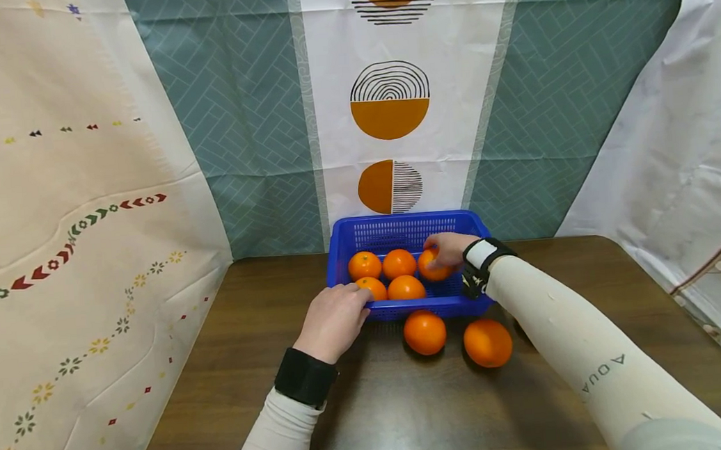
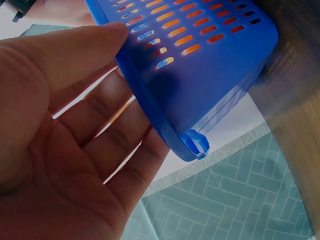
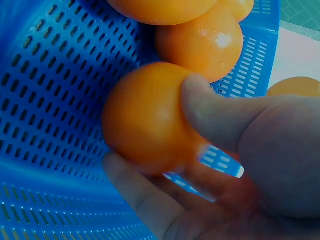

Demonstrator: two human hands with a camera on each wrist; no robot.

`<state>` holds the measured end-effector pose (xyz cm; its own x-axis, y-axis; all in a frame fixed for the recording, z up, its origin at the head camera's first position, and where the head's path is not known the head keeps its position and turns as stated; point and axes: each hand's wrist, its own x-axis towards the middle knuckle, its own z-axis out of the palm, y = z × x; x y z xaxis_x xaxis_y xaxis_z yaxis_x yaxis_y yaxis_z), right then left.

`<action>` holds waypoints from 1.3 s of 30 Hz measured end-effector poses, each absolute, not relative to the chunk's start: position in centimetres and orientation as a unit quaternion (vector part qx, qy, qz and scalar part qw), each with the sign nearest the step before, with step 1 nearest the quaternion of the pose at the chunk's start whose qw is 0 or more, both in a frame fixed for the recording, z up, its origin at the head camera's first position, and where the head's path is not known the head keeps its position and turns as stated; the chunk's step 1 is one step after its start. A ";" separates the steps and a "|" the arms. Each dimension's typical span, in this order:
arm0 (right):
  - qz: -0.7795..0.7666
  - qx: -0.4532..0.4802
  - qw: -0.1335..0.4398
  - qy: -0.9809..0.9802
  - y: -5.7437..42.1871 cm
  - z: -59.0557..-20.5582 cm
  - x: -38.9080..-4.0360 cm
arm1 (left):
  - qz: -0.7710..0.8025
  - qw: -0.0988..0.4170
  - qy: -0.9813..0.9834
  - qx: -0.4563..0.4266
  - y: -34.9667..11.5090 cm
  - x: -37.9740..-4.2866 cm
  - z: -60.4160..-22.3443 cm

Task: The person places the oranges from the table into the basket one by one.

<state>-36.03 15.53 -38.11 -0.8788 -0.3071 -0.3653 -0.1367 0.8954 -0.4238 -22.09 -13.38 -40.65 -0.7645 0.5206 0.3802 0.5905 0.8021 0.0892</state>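
Note:
A blue perforated plastic basket (image 1: 410,310) stands at the back of the table with several oranges in it. My left hand (image 1: 336,322) pinches its near rim at the left corner; the left wrist view shows the thumb outside the rim (image 2: 150,110) and the fingers on the other side. Inside the basket, at the right of the group, my right hand (image 1: 451,246) holds an orange (image 3: 147,120) between thumb and fingers. Another orange (image 3: 202,42) lies right beside it. Whether the held orange touches the basket floor, I cannot tell.
Two oranges, one nearer the middle (image 1: 425,333) and one to its right (image 1: 488,343), lie on the brown wooden table (image 1: 241,407) in front of the basket. A patterned cloth (image 1: 253,121) hangs right behind. My right forearm hides part of the table.

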 end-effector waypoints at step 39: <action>-0.134 -0.130 0.193 0.963 14.7 -36.5 -34.7 | -0.095 0.181 -0.931 -0.301 -13.4 -21.9 -40.6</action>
